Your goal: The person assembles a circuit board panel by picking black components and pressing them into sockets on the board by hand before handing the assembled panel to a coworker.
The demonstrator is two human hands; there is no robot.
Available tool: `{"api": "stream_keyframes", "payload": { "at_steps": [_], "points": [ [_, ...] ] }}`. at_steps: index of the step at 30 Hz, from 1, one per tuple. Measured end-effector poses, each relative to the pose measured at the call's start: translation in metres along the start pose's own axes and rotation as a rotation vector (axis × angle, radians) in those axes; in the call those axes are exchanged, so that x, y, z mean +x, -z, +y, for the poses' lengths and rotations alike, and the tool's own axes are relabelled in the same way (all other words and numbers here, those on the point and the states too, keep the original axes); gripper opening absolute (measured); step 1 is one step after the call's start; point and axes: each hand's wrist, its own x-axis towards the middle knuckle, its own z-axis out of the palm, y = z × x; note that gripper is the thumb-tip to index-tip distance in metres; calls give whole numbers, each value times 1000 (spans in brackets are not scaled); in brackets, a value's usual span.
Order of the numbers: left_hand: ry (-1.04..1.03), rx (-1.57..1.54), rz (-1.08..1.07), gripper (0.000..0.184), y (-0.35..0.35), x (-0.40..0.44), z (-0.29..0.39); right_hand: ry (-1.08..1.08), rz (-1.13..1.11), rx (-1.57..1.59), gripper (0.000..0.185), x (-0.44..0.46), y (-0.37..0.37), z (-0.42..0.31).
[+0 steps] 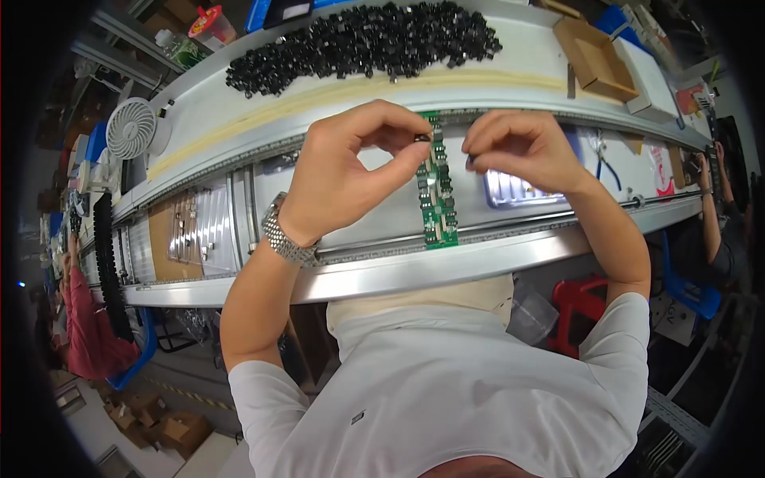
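A long green circuit board (431, 217) lies across the rails of the conveyor, with rows of small parts along it. Over its far end, my left hand (351, 163) pinches a small black component (421, 138) between thumb and index finger; a metal watch is on that wrist. Just right of the board, my right hand (527, 150) has its fingers curled, and a small dark component (471, 159) shows at the thumb and fingertips. Beyond both hands, a large heap of black components (366, 48) is spread on the white work surface.
Metal conveyor rails (374, 275) run left to right before me. A white fan (132, 129) stands at left, a cardboard box (594, 60) at far right. Blue-handled pliers (607, 166) and a clear tray (526, 190) lie at right. Other people sit at both sides.
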Motion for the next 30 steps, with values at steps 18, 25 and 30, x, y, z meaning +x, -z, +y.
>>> {"api": "stream_keyframes", "payload": {
  "at_steps": [18, 25, 30],
  "points": [
    [79, 837, -487, 15, -46, -37, 12, -23, 67, -101, 12, -9, 13, 38],
    [127, 834, -448, 16, -54, -38, 10, -171, 61, -128, 12, -10, 10, 26],
    [152, 836, -404, 16, -57, -37, 13, -255, 56, -70, 11, -10, 7, 20]
  ]
}}
